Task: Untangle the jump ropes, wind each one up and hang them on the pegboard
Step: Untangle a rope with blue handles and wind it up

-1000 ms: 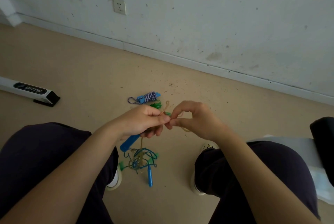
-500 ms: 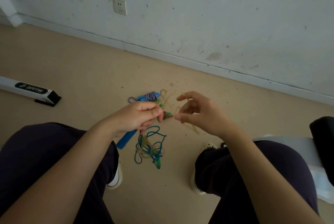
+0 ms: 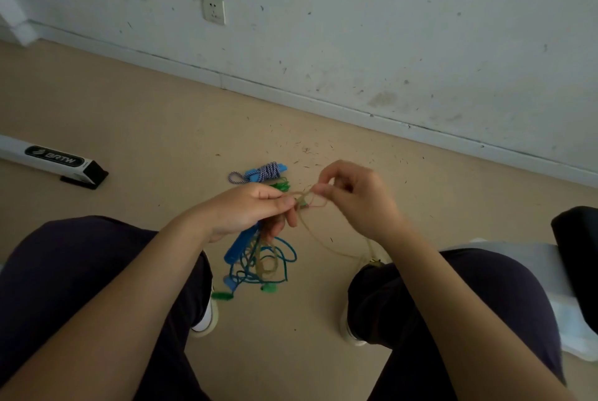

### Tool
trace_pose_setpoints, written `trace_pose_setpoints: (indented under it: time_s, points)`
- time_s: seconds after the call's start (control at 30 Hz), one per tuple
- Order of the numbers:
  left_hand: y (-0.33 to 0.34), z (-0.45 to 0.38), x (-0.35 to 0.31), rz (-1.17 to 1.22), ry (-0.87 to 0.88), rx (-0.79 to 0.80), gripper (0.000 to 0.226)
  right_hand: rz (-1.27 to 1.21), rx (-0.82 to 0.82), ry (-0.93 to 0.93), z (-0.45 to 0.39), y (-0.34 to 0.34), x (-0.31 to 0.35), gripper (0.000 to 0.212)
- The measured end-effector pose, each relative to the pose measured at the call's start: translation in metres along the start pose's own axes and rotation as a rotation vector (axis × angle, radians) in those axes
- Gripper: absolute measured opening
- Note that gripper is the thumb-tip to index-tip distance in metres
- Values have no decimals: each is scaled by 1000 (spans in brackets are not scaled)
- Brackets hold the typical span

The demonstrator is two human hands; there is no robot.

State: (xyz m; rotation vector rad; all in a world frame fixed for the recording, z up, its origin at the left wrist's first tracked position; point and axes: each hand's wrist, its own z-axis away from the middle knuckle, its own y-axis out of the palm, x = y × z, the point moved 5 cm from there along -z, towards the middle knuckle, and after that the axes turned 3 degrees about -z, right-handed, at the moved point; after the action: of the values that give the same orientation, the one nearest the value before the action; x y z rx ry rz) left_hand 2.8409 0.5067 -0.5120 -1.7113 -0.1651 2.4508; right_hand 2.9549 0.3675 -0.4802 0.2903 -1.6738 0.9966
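Note:
A tangle of thin jump ropes (image 3: 263, 263) in blue, tan and green hangs from my left hand (image 3: 247, 211) between my knees. That hand grips the bunch together with a blue handle (image 3: 239, 247) that sticks out below it. My right hand (image 3: 351, 195) pinches a loop of the tan rope (image 3: 312, 201) just right of the left thumb. A long tan strand (image 3: 336, 248) runs down toward my right knee. A wound blue-and-white rope with blue handles (image 3: 263, 171) lies on the floor beyond my hands. Green rope ends (image 3: 223, 296) dangle low.
I sit with both dark-trousered knees spread; white shoes (image 3: 204, 324) rest on the beige floor. A white bar with a black end (image 3: 48, 162) lies at the left. The white wall with a socket (image 3: 213, 9) stands ahead. A white seat edge (image 3: 550, 271) shows at the right.
My right hand closed in on the tan loop again after opening away from it. The hanging tangle swung and settled lower between my knees, and a tan strand now stretches toward my right knee.

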Motion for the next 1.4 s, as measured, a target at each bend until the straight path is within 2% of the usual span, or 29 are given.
trace_pose_setpoints:
  time_s: [0.07,0.13,0.27,0.4,0.53,0.63,0.73,0.9,0.97,1.1,1.2,1.3,1.4]
  points:
    - [-8,2,1,-31,-14,-29,32,-20,-128,-23,0,-13,0,10]
    - [-14,2,6,-115,-38,-67,31,-5,-160,-28,0,-19,-2,11]
    - [-14,0,12,-125,-38,-119,29,-79,-8,18,0,-12,-5,9]
    - [-2,-2,3,-156,15,-130,27,-206,177,49,3,8,-6,32]
    - [7,-6,-1,-108,43,-136,24,-15,307,44,6,28,-6,27]
    - [2,-5,0,-70,31,-136,21,96,229,42,2,18,-7,14]
    - [-4,-4,1,-11,13,-158,21,10,130,40,1,7,-3,3]
    - [-22,0,0,43,-12,-416,14,-117,-146,18,0,-15,-4,7]
    - [-27,2,2,73,-13,-474,11,-112,-186,39,-1,-23,-10,9]
    - [-21,2,2,118,8,-460,12,-85,54,69,-1,-3,-12,8]
    - [-11,-1,4,143,-3,-425,15,-180,209,63,3,17,-9,29]
    - [-9,-2,2,191,0,-422,14,-125,233,99,4,21,-8,33]
    - [-20,0,1,205,23,-490,12,-29,172,96,1,11,-11,15]
